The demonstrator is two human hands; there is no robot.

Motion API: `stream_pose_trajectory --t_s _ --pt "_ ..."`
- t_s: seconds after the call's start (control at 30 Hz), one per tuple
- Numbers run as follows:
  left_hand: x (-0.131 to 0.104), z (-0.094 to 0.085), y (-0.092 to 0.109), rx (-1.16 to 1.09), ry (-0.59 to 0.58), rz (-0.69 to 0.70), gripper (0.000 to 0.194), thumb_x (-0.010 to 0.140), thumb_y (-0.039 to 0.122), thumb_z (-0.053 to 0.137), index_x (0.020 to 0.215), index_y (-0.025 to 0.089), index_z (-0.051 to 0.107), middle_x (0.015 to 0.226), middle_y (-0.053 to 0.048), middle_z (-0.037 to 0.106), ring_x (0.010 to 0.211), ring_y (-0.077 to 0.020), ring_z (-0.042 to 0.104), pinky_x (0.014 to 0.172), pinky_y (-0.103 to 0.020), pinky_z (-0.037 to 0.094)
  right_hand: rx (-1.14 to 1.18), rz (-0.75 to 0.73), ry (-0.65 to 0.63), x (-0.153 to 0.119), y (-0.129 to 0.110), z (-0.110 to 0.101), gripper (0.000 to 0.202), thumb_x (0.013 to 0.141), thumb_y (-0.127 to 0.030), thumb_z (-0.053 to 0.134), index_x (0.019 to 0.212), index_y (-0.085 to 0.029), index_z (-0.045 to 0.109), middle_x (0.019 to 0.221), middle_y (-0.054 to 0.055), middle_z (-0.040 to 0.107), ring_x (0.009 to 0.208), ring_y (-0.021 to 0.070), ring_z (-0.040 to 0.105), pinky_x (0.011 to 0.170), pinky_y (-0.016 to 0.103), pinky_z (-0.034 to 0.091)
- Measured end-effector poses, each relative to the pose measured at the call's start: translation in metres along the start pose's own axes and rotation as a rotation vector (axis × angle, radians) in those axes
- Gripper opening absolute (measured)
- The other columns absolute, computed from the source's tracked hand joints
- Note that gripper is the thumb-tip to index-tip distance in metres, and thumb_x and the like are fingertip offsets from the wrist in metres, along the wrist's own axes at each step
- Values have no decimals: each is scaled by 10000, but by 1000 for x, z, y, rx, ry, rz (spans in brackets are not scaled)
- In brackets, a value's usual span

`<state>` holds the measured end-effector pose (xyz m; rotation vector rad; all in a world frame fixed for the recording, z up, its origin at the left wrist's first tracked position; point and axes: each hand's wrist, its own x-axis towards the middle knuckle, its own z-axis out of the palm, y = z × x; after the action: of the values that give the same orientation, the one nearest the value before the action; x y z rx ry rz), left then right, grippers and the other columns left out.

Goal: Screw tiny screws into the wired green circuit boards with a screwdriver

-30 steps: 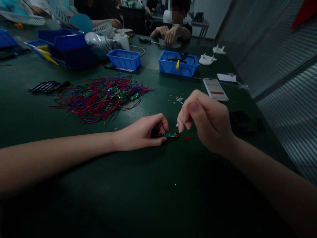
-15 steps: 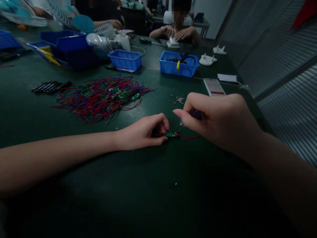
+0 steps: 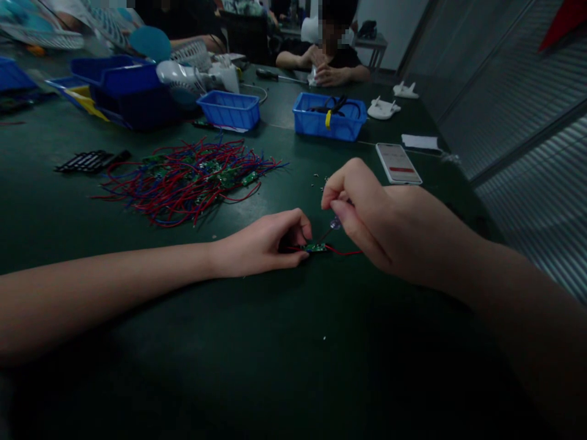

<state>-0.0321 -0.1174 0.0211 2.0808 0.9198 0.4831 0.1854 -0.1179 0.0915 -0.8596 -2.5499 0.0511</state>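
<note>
Between the thumb and fingers of my left hand (image 3: pixel 268 244) is a small green circuit board (image 3: pixel 316 247), held down on the dark green table (image 3: pixel 257 354). Red wire runs out from both ends of the board. My right hand (image 3: pixel 376 220) is closed around a screwdriver (image 3: pixel 335 224); its clear purplish collar and thin shaft show below the fingers, while the rest of the handle is hidden. The shaft slants down to the board, its tip at or very near the surface. Small screws (image 3: pixel 315 176) lie behind my right hand, partly covered by it.
A heap of circuit boards with red and blue wires (image 3: pixel 183 180) lies left of centre. Blue bins (image 3: pixel 330 125) stand farther back, one holding black cable. A phone (image 3: pixel 398 164) lies at right. Across the table a person's hands (image 3: pixel 328 70) hold a white part.
My right hand has rolled and its fingers have shifted on the screwdriver, baring more of the collar and covering more screws. My left hand stays put. The person opposite has lifted the white part.
</note>
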Motion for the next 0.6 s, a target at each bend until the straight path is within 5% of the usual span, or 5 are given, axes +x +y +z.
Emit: stream_pose_trajectory --t_s 0.3,0.4,0.6 --pt "0 -2 1 36 0 26 232 831 287 616 996 179 494 866 2 558 739 -105 533 607 -217 437 -252 24 16 -1 0 -6 448 844 -612 488 650 -209 521 481 -37 316 460 83 226 492 261 116" --pt "0 -2 1 28 3 26 219 828 270 619 980 177 493 857 9 551 729 -99 525 607 -216 438 -374 100 13 0 -5 -4 364 885 -515 417 753 -206 557 518 -30 377 471 95 286 498 260 143" --pt "1 -1 3 1 2 14 203 825 249 614 960 182 479 813 24 532 697 -92 507 594 -214 432 -98 30 -57 2 -12 -2 259 877 -219 310 1073 -135 457 712 -1 536 512 91 440 466 235 258"
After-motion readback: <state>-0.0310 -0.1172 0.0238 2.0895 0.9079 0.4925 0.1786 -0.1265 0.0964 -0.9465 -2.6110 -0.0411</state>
